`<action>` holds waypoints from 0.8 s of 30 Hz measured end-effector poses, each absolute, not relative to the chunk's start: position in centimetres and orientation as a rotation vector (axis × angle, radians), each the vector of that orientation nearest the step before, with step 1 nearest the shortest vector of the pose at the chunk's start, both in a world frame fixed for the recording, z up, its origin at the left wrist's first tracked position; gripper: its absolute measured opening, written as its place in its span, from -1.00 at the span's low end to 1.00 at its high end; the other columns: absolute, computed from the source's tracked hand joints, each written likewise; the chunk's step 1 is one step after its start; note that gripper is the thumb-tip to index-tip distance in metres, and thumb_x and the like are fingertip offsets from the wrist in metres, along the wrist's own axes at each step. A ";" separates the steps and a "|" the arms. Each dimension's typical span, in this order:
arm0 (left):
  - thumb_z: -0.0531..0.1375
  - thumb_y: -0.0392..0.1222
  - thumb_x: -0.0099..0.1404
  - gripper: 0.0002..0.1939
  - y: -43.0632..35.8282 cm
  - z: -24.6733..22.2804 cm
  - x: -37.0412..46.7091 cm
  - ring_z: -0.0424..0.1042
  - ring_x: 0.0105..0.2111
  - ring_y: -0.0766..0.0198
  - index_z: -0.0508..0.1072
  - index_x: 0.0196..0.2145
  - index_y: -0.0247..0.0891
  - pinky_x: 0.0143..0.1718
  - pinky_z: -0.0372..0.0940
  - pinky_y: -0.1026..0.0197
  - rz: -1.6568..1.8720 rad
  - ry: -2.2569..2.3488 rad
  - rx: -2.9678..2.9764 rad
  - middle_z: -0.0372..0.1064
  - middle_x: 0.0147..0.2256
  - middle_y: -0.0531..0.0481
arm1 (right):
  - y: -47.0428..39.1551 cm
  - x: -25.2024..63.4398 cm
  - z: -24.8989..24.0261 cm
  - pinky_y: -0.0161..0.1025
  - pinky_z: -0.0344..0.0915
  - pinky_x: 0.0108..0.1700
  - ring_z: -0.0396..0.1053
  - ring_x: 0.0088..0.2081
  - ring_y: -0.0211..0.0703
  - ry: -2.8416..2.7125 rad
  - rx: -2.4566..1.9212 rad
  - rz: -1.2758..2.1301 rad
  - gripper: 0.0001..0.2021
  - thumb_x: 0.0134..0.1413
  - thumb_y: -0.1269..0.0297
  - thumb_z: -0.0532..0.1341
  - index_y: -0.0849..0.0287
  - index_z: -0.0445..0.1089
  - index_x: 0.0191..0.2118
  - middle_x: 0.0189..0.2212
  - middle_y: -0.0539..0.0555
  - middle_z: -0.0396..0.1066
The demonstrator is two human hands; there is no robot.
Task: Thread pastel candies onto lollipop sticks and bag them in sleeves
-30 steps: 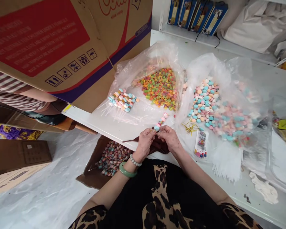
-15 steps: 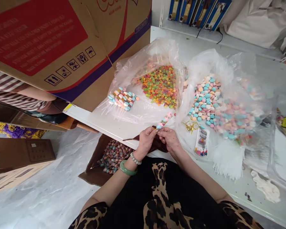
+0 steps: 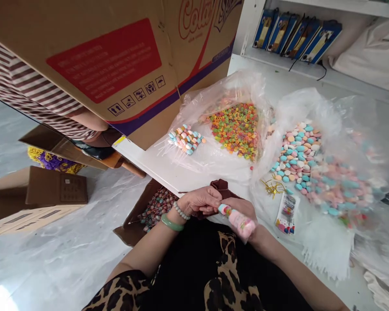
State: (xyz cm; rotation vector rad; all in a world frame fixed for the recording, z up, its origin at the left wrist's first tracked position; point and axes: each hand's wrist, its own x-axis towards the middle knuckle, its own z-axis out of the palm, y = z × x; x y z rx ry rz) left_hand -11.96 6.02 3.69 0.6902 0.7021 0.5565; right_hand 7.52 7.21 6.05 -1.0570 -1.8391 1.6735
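Note:
A small clear packet of candies (image 3: pixel 241 222), mostly pink with blue and yellow pieces near one end, lies across my right hand. My left hand (image 3: pixel 202 201), with a bead bracelet and a green bangle at the wrist, is closed in a pinch at the packet's narrow end. Partly covered by the packet, my right hand (image 3: pixel 244 207) is closed around that same end, its fingertips mostly hidden. Just beyond both hands is a dark brown piece of material (image 3: pixel 221 185). Gold twist ties (image 3: pixel 272 187) and a printed card (image 3: pixel 287 211) lie to the right.
Plastic bags hold ring candies (image 3: pixel 235 129) and pastel tablet candies (image 3: pixel 298 151). White strips (image 3: pixel 327 250) lie at the right. A large carton (image 3: pixel 123 56) stands on the table's left; below the edge is a box of wrapped candies (image 3: pixel 138 203). A person in a striped sleeve (image 3: pixel 45 86) is behind the carton.
The packet has swung from pointing away from me to lying back toward my right wrist. My right hand has turned over, and the camera view has shifted left.

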 end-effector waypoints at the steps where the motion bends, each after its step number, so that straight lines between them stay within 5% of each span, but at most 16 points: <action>1: 0.38 0.05 -0.12 -0.67 6.4 4.5 -12.7 -0.03 -0.81 0.43 0.43 -0.66 -0.26 -0.75 -0.15 0.29 0.515 0.728 0.772 0.09 -0.81 0.10 | 6.8 7.4 6.1 -0.06 0.26 -0.20 0.36 -0.36 -0.01 -1.999 -0.983 1.534 -0.91 -0.05 0.20 0.29 0.07 0.47 -0.43 -0.48 0.11 0.44; 5: 0.28 -0.17 0.07 -0.82 7.1 8.4 -14.1 0.10 -0.69 0.40 0.46 -0.61 -0.28 -0.64 0.00 0.30 0.343 0.942 1.393 0.20 -0.71 0.08 | 7.5 6.7 6.3 -0.18 0.19 -0.35 0.30 -0.45 -0.13 -2.799 -0.515 0.536 -0.79 0.17 0.41 0.06 0.18 0.42 -0.38 -0.51 0.14 0.39; 7: 0.18 -0.29 0.17 -0.81 6.7 9.7 -13.3 0.19 -0.60 0.36 0.43 -0.59 -0.30 -0.51 0.12 0.27 0.416 1.232 1.771 0.26 -0.63 0.05 | 9.0 5.9 6.9 -0.21 0.14 -0.41 0.27 -0.49 -0.16 -2.869 -0.622 0.323 -0.80 0.15 0.46 0.04 0.21 0.39 -0.40 -0.53 0.14 0.36; 11: 0.01 -0.35 0.30 -0.79 5.6 8.9 -10.2 0.34 -0.40 0.19 0.44 -0.37 -0.31 -0.25 0.24 0.11 0.929 1.919 1.910 0.37 -0.44 -0.12 | 12.3 3.4 7.9 -0.29 0.07 -0.52 0.13 -0.61 -0.25 -2.229 -1.156 1.105 -0.88 0.08 0.34 0.10 0.17 0.32 -0.44 -0.63 -0.01 0.24; 15: 0.08 -0.04 0.33 -0.77 5.4 5.7 -9.3 0.40 -0.33 0.18 0.39 -0.20 -0.24 -0.19 0.30 0.12 1.491 1.719 1.127 0.38 -0.41 -0.07 | 12.0 1.5 6.8 -0.33 0.01 -0.63 -0.11 -0.71 -0.34 -1.810 -1.128 1.537 -0.86 0.11 0.29 0.05 0.13 0.27 -0.43 -0.69 -0.14 0.09; 20: -0.05 0.43 0.21 -0.31 4.2 2.6 -11.5 0.46 -0.46 0.16 0.39 -0.29 -0.34 -0.35 0.38 0.11 0.874 0.724 0.369 0.41 -0.46 -0.13 | 9.8 2.4 3.9 -0.35 0.16 -0.49 0.17 -0.53 -0.26 -1.691 -1.038 1.479 -0.84 0.08 0.25 0.18 0.15 0.42 -0.46 -0.62 -0.05 0.24; 24: 0.10 0.31 0.21 -0.44 2.9 2.6 -13.6 0.31 -0.66 0.34 0.41 -0.30 -0.33 -0.62 0.21 0.29 0.803 0.782 0.465 0.34 -0.54 0.00 | 10.4 3.8 3.0 -0.33 0.16 -0.42 0.22 -0.45 -0.23 -1.823 -1.017 1.585 -0.81 0.03 0.19 0.25 0.14 0.37 -0.52 -0.59 0.01 0.26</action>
